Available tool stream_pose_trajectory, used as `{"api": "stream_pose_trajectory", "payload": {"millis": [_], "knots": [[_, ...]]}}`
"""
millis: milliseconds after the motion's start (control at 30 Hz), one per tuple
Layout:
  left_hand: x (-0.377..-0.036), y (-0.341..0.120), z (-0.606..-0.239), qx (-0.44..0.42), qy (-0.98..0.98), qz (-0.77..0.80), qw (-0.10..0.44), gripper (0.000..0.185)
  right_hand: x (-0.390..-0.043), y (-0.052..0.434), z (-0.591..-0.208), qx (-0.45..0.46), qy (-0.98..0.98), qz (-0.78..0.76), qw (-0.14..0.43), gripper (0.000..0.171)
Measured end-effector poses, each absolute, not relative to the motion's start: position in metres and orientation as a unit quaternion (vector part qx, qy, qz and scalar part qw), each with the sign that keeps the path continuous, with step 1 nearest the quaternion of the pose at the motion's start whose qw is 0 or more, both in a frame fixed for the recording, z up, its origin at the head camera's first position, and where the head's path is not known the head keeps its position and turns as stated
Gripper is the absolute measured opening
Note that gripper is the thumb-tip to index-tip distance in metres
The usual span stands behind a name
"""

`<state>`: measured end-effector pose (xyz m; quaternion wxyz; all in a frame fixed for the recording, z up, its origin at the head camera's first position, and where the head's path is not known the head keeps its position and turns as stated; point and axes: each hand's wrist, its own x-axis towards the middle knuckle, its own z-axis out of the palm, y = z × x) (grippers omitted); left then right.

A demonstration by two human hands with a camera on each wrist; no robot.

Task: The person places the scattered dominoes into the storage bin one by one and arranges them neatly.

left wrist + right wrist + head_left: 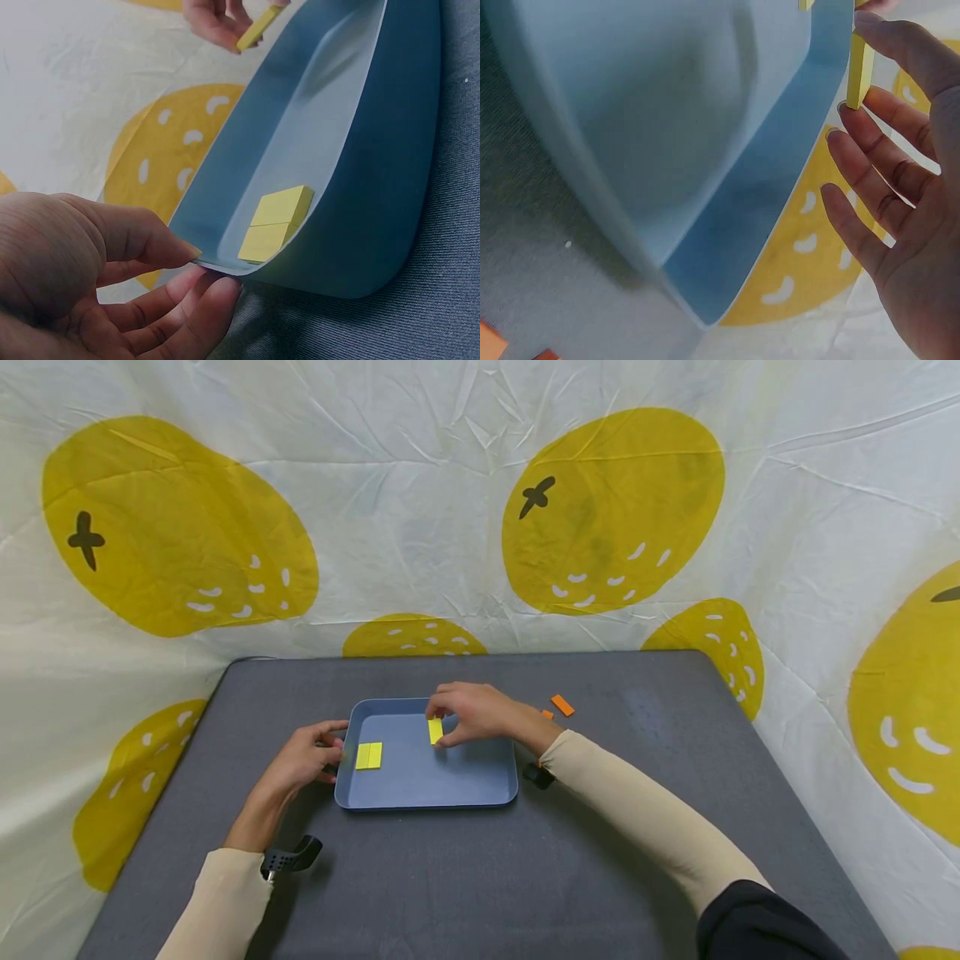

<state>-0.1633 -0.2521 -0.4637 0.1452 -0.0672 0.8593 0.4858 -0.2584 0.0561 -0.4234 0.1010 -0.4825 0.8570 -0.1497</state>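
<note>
The left hand [303,758] pinches the near-left rim of the shallow blue plastic tray [465,785], thumb above and fingers under the lip, steadying it on the grey worktop [480,877]. Inside, close to that rim, two flat yellow rectangular tiles [368,755] lie side by side, touching. Further in, the right hand [480,714] holds a third yellow tile [436,731] between thumb and fingertips, low over the tray floor. This looks like the placing step: the next move calls for lowering it flat. Beyond the tray, small orange tiles [562,705] lie on the worktop.
</note>
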Motion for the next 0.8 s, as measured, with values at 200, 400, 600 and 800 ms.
{"api": "stream_pose_trajectory", "payload": {"millis": [200,400,600,800], "knots": [[-0.164,-0.251,-0.464,-0.071,0.860,0.483,0.146,0.054,-0.256,0.039,-0.423,-0.490,0.855,-0.127,0.111,0.041],[-0.163,-0.251,-0.464,-0.072,0.860,0.484,0.147,0.054,-0.254,0.021,-0.427,-0.491,0.856,-0.099,0.129,0.041],[-0.163,-0.252,-0.466,-0.071,0.859,0.485,0.146,0.054,-0.251,0.007,-0.431,-0.499,0.853,-0.082,0.132,0.042],[-0.164,-0.253,-0.466,-0.071,0.860,0.483,0.147,0.055,-0.251,-0.007,-0.439,-0.504,0.852,-0.065,0.125,0.043]]}}
